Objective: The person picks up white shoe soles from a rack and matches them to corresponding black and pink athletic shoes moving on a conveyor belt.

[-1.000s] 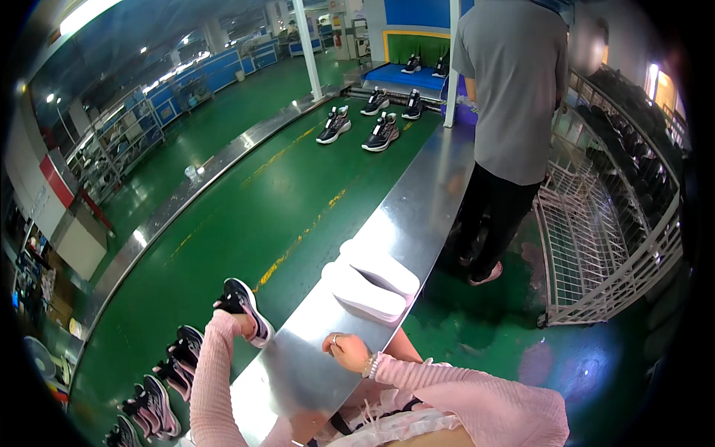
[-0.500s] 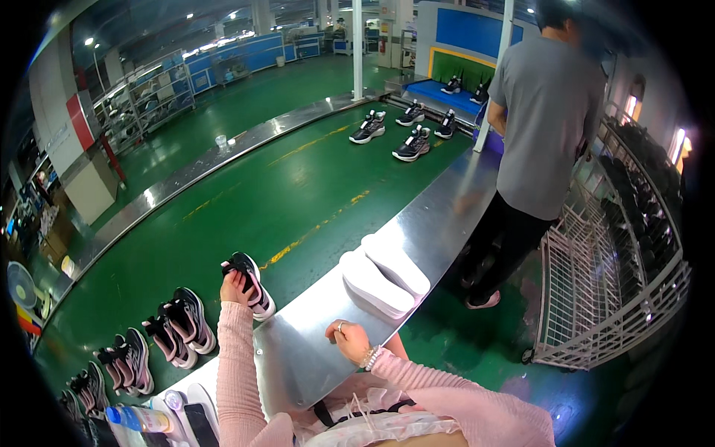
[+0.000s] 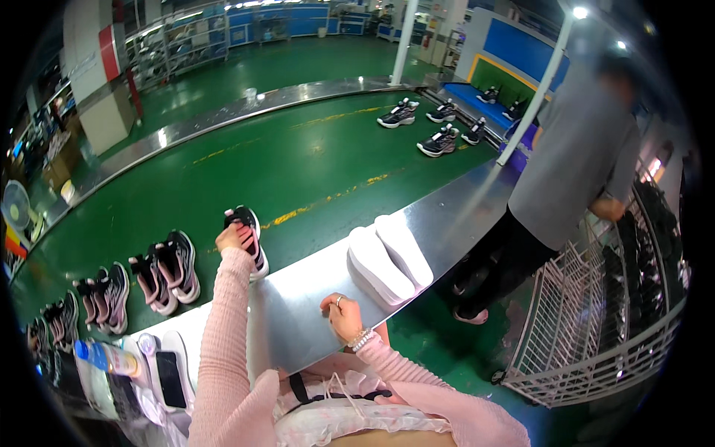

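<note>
My left hand (image 3: 232, 238) is closed on the upper of a black sneaker (image 3: 255, 246) with a pink lining and white sole, which rests on the green conveyor belt (image 3: 298, 179). My right hand (image 3: 344, 316) is curled over the metal ledge (image 3: 287, 316). Its fingers hide whatever they hold, if anything. A pair of white shoe soles (image 3: 380, 270) lies on the ledge, right of and beyond my right hand. To the left of my left hand, pairs of similar sneakers (image 3: 165, 270) stand in a row along the belt.
A bottle (image 3: 106, 358) and a phone (image 3: 170, 378) lie at the near left. Several black sneakers (image 3: 438, 140) stand on the far belt before a machine with a blue tray (image 3: 477, 106). At the right, a person (image 3: 570, 160) stands beside a wire cart (image 3: 588, 335) holding dark items.
The view has turned somewhat. The person at the right now leans to the cart with an arm stretched toward it. My left hand stays on the sneaker, and my right hand remains curled.
</note>
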Tool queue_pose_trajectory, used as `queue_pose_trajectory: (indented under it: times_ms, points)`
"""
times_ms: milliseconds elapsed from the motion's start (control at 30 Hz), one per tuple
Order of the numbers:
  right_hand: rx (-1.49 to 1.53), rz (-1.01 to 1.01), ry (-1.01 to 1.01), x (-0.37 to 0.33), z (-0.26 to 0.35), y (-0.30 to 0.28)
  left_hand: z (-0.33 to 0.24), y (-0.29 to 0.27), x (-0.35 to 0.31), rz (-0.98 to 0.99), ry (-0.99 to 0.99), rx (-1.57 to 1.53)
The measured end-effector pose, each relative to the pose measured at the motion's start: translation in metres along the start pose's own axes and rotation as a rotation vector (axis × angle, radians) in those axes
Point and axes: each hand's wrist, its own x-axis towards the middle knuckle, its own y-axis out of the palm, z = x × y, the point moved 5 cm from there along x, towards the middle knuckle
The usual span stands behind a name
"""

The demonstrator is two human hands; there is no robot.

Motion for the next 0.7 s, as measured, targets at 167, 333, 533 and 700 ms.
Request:
queue_pose_trajectory:
  times_ms: [167,333,533,700]
  points:
    - [0.05,0.05,0.009,0.0,-0.001,0.006,-0.031,-0.004,-0.026,-0.026,0.542,1.053]
    - [0.118,0.023,0.063,0.003,-0.005,-0.008,-0.123,-0.059,-0.1,-0.168,0.852,0.607]
    - [0.141,0.041,0.033,0.003,-0.003,-0.011,-0.23,-0.312,-0.238,-0.926,1.154,0.576]
    - [0.098,0.063,-0.02,0.007,-0.006,-0.009,-0.232,-0.371,-0.287,-1.318,0.585,1.466]
